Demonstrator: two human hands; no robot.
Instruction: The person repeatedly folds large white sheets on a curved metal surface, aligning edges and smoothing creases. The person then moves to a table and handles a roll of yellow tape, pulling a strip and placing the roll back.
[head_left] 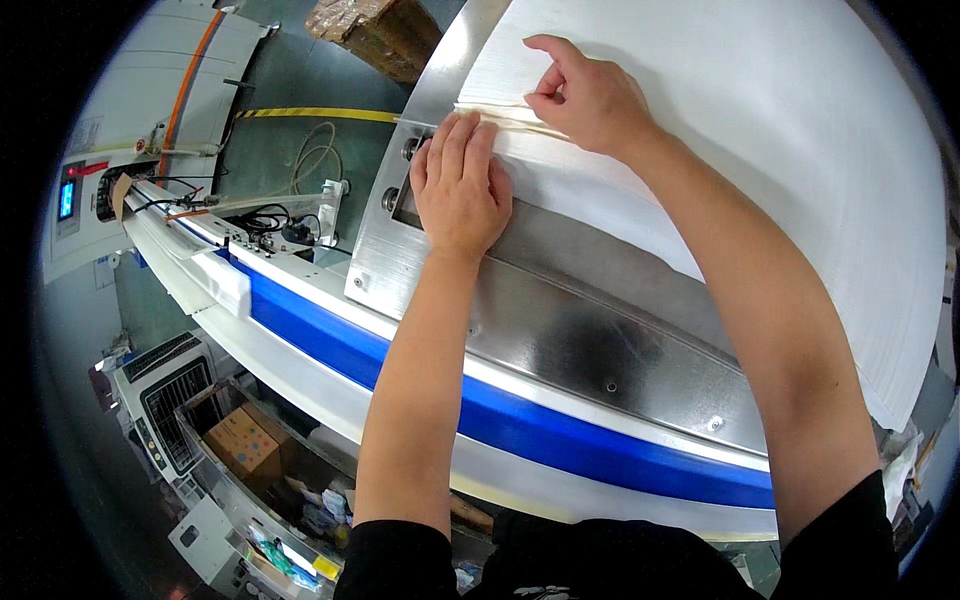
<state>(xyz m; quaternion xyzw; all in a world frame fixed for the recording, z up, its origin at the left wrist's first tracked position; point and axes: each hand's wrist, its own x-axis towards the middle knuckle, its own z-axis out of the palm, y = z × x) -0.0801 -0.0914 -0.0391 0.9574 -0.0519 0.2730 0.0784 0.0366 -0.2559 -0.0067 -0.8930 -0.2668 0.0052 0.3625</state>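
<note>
A large white sheet (790,130) with fine parallel lines covers much of a metal worktop. Along its near left edge runs a narrow layered fold (510,117) with creamy edges. My left hand (460,185) lies palm down with its fingers close together, their tips pressing on the left end of this fold. A little to the right, my right hand (595,105) is at the same fold, its lower fingers curled in against it while one finger sticks out to the left. What lies under the right fingertips is partly hidden.
The metal worktop (590,350) has screws along its near side and a blue band (560,440) below. At left stand a white machine with a lit screen (67,198), cables and a hose. A bin (235,500) holds a cardboard box (245,445). A wrapped brown box (380,35) sits at the back.
</note>
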